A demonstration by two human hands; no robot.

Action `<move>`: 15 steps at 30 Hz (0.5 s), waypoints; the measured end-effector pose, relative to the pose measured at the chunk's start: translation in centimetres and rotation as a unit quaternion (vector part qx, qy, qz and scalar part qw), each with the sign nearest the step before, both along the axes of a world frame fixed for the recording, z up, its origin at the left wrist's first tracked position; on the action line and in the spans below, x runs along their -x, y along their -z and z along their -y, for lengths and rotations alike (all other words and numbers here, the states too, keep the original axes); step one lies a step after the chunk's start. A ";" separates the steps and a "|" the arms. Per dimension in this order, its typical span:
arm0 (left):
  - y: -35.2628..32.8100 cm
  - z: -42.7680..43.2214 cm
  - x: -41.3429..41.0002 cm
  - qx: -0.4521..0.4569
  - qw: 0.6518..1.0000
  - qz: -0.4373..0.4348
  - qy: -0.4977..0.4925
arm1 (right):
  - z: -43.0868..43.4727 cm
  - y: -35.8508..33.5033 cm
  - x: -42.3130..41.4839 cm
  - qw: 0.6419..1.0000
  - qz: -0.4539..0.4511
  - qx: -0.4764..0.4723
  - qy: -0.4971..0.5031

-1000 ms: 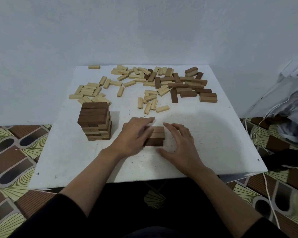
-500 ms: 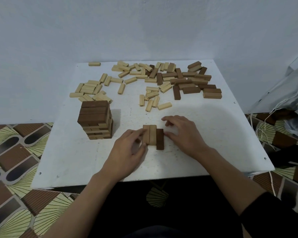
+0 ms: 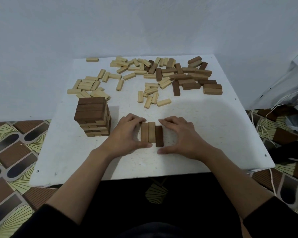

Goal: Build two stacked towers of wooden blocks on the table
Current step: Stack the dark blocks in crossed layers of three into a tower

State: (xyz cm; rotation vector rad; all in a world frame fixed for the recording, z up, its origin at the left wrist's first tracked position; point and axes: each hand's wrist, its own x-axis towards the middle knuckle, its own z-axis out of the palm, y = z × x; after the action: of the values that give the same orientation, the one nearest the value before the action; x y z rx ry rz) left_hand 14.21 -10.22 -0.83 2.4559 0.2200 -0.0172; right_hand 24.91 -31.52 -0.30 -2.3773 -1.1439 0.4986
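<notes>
left hand (image 3: 127,134) pinching pale blocks (image 3: 148,132), right hand (image 3: 182,136) arched beside dark block (image 3: 159,136)

Patterned floor (image 3: 15,152), white cord (image 3: 272,182) (trailing) beside a plastic bag (image 3: 292,86).

White table (image 3: 213,134), wall behind. Front centre: row of three blocks (image 3: 151,133) lying flat side by side, two tan blocks (image 3: 148,133) on the left, dark block (image 3: 159,135) on the right and set slightly nearer. Left hand (image 3: 126,134) pinches the tan pair end to end, thumb on the near end. Right hand (image 3: 182,136) cups around the dark block, fingertips at the far end; thumb contact unclear. Finished tower (image 3: 92,116) stands left of the hands. Loose pale blocks (image 3: 91,85) and loose brown blocks (image 3: 193,78) are scattered across the back. Patterned floor (image 3: 12,152) around the table.
</notes>
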 end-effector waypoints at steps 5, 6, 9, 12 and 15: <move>0.1 -0.3 -0.7 0.033 0.999 -0.008 0.011 | -1.0 0.4 -0.9 0.999 -0.031 -0.028 -0.023; 0.1 -0.3 -0.8 0.034 0.999 -0.011 0.015 | -1.2 0.3 -1.1 0.998 -0.038 -0.035 -0.028; 0.1 -0.5 -1.1 0.035 0.999 -0.018 0.023 | -1.5 0.2 -1.8 0.997 -0.051 -0.047 -0.034; 0.1 -0.6 -1.3 0.040 0.999 -0.023 0.027 | -1.8 0.3 -2.3 0.996 -0.053 -0.061 -0.036; 0.1 -0.6 -1.4 0.051 0.998 -0.022 0.028 | -1.9 0.4 -2.6 0.995 -0.048 -0.075 -0.037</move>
State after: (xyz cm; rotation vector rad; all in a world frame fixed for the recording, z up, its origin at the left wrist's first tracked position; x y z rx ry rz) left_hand 15.61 -9.60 -0.95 2.3617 0.1654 -0.1042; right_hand 27.50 -29.61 -0.70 -2.1660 -1.1864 0.5264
